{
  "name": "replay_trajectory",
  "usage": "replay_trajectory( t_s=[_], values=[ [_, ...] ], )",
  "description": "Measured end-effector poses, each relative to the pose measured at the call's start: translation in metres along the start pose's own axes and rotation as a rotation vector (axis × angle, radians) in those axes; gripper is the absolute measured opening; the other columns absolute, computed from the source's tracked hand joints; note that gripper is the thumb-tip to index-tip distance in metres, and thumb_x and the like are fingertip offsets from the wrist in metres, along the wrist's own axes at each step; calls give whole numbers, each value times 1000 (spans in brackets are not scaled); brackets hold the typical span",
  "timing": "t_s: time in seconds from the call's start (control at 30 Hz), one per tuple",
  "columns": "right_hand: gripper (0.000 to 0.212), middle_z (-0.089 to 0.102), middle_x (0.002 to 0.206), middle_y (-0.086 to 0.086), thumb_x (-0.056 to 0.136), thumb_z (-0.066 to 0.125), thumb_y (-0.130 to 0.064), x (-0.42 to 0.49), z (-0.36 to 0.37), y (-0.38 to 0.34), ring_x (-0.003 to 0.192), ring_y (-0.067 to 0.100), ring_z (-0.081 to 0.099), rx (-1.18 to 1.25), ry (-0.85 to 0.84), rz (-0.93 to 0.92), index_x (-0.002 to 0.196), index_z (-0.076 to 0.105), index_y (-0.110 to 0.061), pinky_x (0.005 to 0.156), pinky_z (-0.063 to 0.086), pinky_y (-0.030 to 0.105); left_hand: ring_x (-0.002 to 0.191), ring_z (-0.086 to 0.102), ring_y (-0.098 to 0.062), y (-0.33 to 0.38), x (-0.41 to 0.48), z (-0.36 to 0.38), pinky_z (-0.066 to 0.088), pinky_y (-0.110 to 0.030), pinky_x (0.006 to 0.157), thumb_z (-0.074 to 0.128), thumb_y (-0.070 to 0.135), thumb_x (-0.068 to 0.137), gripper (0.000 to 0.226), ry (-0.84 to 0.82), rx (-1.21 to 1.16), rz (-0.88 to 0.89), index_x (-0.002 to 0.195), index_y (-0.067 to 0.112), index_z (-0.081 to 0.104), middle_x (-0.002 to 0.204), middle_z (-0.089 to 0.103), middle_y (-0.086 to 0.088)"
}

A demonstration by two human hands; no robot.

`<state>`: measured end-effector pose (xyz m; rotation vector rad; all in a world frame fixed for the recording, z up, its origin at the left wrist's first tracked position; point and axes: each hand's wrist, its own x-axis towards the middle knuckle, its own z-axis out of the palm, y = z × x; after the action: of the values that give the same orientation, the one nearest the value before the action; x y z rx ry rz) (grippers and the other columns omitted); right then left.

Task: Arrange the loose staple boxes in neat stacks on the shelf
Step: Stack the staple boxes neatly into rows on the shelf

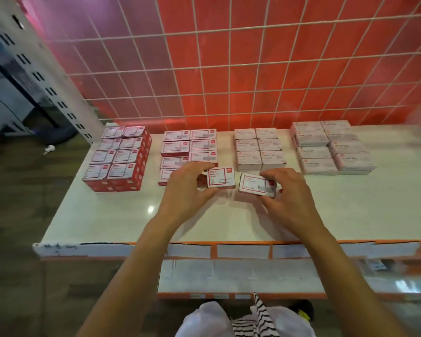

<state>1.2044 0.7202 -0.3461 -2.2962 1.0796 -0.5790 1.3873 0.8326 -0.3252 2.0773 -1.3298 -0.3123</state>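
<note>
Status: mostly done, by my read. Four blocks of boxes sit in a row along the far side of the shelf (pixel 122 215): red block (pixel 118 159) far left, red-and-white block (pixel 190 147) next to it, pale block (pixel 259 152) right of centre, and "STAPLES" block (pixel 331 147) far right. All four look squared up, in two columns each.

Only two loose boxes are visible, both just in front of the middle blocks. My left hand (pixel 188 190) grips the left box (pixel 220 178), fingers curled over its far-left edge and thumb at the near side. It sits at the near-right corner of the red-and-white block, which looks like the one open slot. Can't tell if it's lifted or resting.

My right hand (pixel 289 193) pinches the right box (pixel 253 186), fingertips on its far right corner and thumb below. It sits on or just above the shelf, near the pale block, a small gap from the left box.

Remaining: seat those two boxes. Both prints look red-and-white, so I'd guess they go in the same block.
</note>
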Motion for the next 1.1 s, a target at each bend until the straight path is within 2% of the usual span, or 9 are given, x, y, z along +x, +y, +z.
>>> replay_trajectory(
  t_s=[0.17, 0.3, 0.47, 0.63, 0.77, 0.93, 1.03, 1.1],
  values=[
    [47, 56, 117, 5, 75, 74, -10, -4, 24, -27, 110, 20, 44, 13, -32, 6, 120, 62, -18, 82, 39, 23, 91, 51, -2, -22, -12, -17, 31, 8, 76, 79, 20, 76, 49, 30, 22, 30, 122, 12, 63, 117, 64, -4],
    [46, 56, 115, 4, 75, 77, -13, -4, 31, -37, 109, 19, 45, 16, -42, -3, 119, 63, -18, 80, 37, 21, 91, 51, -2, -34, -22, -22, 33, 7, 75, 80, 23, 76, 52, 58, 50, -2, 124, 13, 61, 119, 64, -2],
    [47, 54, 112, 3, 75, 78, -17, -2, 31, -38, 107, 16, 44, 39, -66, -43, 119, 63, -18, 79, 34, 19, 103, 56, -6, -37, -31, -23, 34, 2, 77, 78, 26, 78, 56, 86, 88, -66, 129, 16, 58, 124, 62, 0],
    [47, 49, 107, -5, 75, 77, -21, -4, 27, -39, 102, 12, 41, 67, -99, -77, 119, 62, -20, 79, 33, 19, 95, 56, -3, -43, -44, -27, 39, -2, 78, 78, 29, 78, 56, 89, 111, -165, 130, 22, 57, 124, 61, 1],
    [49, 52, 115, 2, 76, 76, -18, -10, 28, -38, 109, 16, 43, 47, -139, -101, 122, 60, -18, 82, 33, 15, 91, 56, -2, -53, -53, -30, 39, -2, 71, 79, 31, 76, 57, 105, 133, -218, 129, 24, 58, 122, 62, 2],
    [47, 52, 118, 0, 78, 75, -22, -13, 34, -39, 105, 5, 35, 21, -176, -134, 122, 60, -20, 73, 30, 0, 92, 56, -5, -69, -56, -38, 44, -13, 77, 79, 33, 75, 59, 110, 165, -269, 129, 20, 58, 121, 63, -2],
    [49, 52, 120, -1, 78, 75, -24, -11, 42, -46, 107, 5, 36, 8, -176, -117, 124, 58, -22, 74, 29, 2, 97, 61, -10, -81, -58, -47, 47, -19, 81, 79, 36, 75, 59, 96, 173, -281, 128, 19, 59, 121, 64, -2],
    [50, 51, 120, -1, 78, 74, -24, -9, 50, -54, 112, 12, 41, 21, -168, -103, 125, 58, -21, 80, 31, 8, 100, 63, -12, -89, -60, -54, 48, -19, 82, 78, 37, 75, 59, 71, 185, -288, 128, 19, 58, 122, 64, -2]
  ],
)
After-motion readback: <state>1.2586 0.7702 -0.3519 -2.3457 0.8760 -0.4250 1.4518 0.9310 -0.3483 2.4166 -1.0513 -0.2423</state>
